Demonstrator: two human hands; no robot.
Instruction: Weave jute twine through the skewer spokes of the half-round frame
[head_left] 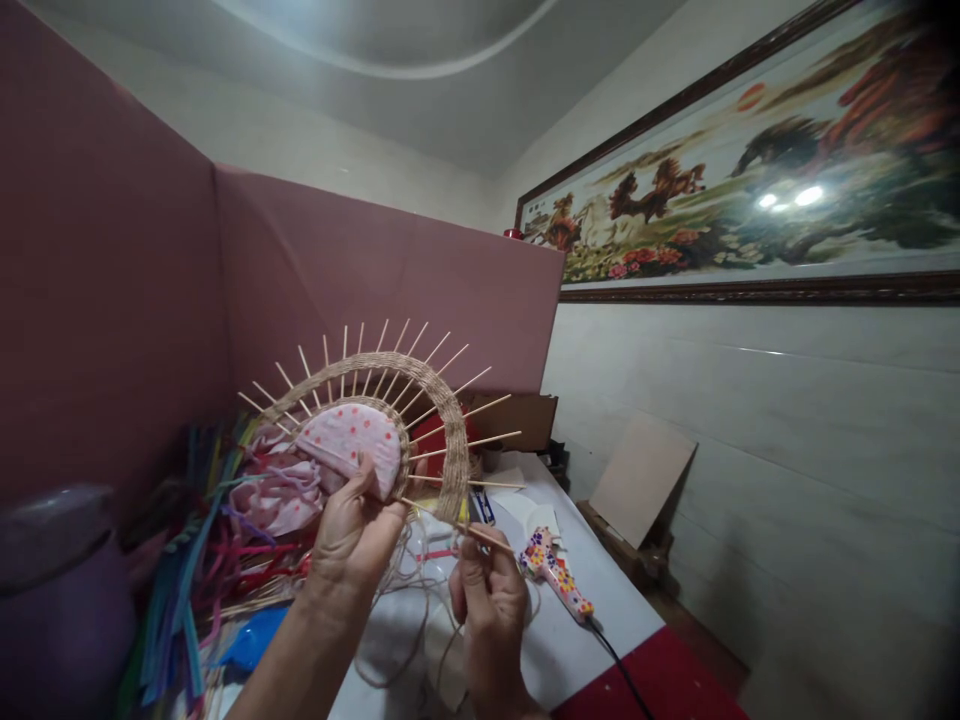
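Observation:
A half-round fan frame [455, 430] of thin wooden sticks, woven with brown twine in two bands, is held up over the table. Its centre is a half-disc of pink fabric [349, 440] with red dots. My left hand [356, 535] grips the frame at this fabric, thumb on the front and other fingers behind. At the frame's lower right corner, my right hand [487, 590] is closed with fingertips pinched on the twine by the last stick. Loose twine [409, 660] hangs in loops between my hands onto the table.
A flower-patterned glue gun [559, 575] with a black cable lies right of my right hand on the white table [622, 590]. Colourful strips [176, 610], pink fabric [277, 495] and a blue item [255, 640] crowd the left. A pink partition [390, 280] stands behind.

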